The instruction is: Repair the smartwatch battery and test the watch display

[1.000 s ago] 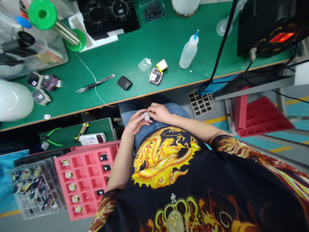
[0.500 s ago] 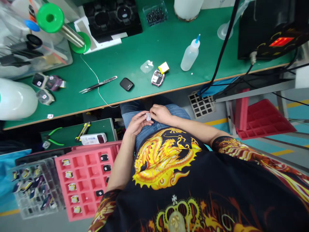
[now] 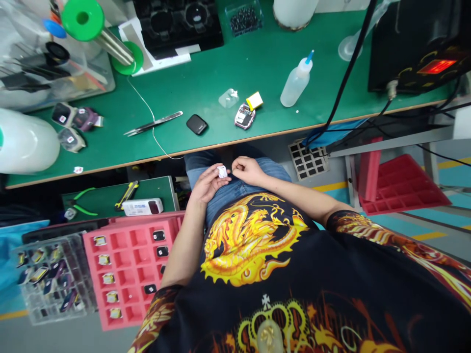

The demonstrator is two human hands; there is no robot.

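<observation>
Over my lap, my left hand [image 3: 209,183] pinches a small white squarish piece [image 3: 222,171] between thumb and fingers; its exact kind is too small to make out. Just to the right, my right hand [image 3: 249,170] is curled with thumb and fingertips together, a little apart from the piece. Whatever those fingertips hold, if anything, is hidden. On the green bench [image 3: 206,88] above lie an opened watch-like device [image 3: 245,116] with a yellow-edged battery [image 3: 254,101], a black rounded cover [image 3: 197,125], a clear film [image 3: 228,98] and metal tweezers [image 3: 153,123].
A squeeze bottle [image 3: 296,82] stands near a black unit with a red display [image 3: 437,66]. To the left are a solder wire spool [image 3: 83,18], a white container [image 3: 27,141] and several small devices [image 3: 69,120]. Below sit a pink compartment tray [image 3: 123,240] and green-handled pliers [image 3: 83,203].
My right hand has drawn slightly away from the white piece, leaving a gap. The piece now shows a brighter face in my left hand. The whole view has shifted a little.
</observation>
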